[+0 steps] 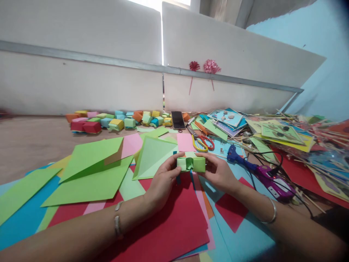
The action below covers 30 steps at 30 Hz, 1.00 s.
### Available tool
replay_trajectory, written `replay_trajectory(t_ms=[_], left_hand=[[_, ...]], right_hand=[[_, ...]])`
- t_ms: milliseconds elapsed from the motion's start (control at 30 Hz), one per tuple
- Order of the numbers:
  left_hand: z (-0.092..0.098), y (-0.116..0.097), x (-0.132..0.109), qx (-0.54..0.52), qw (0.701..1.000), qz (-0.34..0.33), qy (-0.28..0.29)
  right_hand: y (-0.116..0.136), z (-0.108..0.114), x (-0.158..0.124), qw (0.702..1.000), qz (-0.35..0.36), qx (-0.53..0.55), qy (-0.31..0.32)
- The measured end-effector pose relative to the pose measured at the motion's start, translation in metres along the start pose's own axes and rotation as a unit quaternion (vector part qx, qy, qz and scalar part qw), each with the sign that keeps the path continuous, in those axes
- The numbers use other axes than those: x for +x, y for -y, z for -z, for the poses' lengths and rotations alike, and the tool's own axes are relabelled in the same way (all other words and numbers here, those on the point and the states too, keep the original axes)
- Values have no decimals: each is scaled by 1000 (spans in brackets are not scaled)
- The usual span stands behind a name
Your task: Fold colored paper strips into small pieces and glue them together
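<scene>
A small green folded-paper box is held level between my two hands, above a sheet of red paper. My left hand grips its left end, with the thumb on the near face. On the other end, my right hand closes its fingers around the corner. The box has a crease or gap at its middle, and blue strips show beneath it. Green folded sheets lie to the left. Scissors with yellow and red handles rest just beyond the box.
Several colourful folded-paper boxes line the back by the white board. A phone lies beside them. At right are a blue glue gun, a purple power strip with cables, and piled cards and sticks.
</scene>
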<state>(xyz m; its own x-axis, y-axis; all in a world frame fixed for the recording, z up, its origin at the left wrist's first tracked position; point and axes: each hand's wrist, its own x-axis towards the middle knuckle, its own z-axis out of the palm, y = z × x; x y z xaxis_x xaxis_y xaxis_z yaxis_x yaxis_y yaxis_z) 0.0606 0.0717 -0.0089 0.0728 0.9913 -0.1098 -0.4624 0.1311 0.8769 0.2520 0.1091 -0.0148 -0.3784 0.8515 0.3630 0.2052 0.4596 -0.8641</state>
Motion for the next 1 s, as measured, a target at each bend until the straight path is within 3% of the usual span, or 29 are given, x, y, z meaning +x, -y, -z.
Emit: replay_trajectory(t_ms=[133, 267, 400, 533, 667, 1000], left_hand=[[0, 2, -2, 20, 999, -12, 23], [2, 2, -4, 111, 990, -64, 51], [4, 0, -6, 214, 973, -86, 26], [3, -3, -7, 277, 955, -111, 9], [3, -4, -6, 313, 942, -125, 14], [5, 3, -1, 250, 959, -131, 32]], right_hand=[[1, 1, -1, 991, 64, -116, -12], [4, 1, -4, 977, 104, -185, -10], [6, 0, -8, 966, 128, -224, 16], [8, 0, -9, 967, 125, -216, 47], [9, 0, -8, 975, 97, -197, 34], [10, 2, -7, 987, 50, -150, 21]])
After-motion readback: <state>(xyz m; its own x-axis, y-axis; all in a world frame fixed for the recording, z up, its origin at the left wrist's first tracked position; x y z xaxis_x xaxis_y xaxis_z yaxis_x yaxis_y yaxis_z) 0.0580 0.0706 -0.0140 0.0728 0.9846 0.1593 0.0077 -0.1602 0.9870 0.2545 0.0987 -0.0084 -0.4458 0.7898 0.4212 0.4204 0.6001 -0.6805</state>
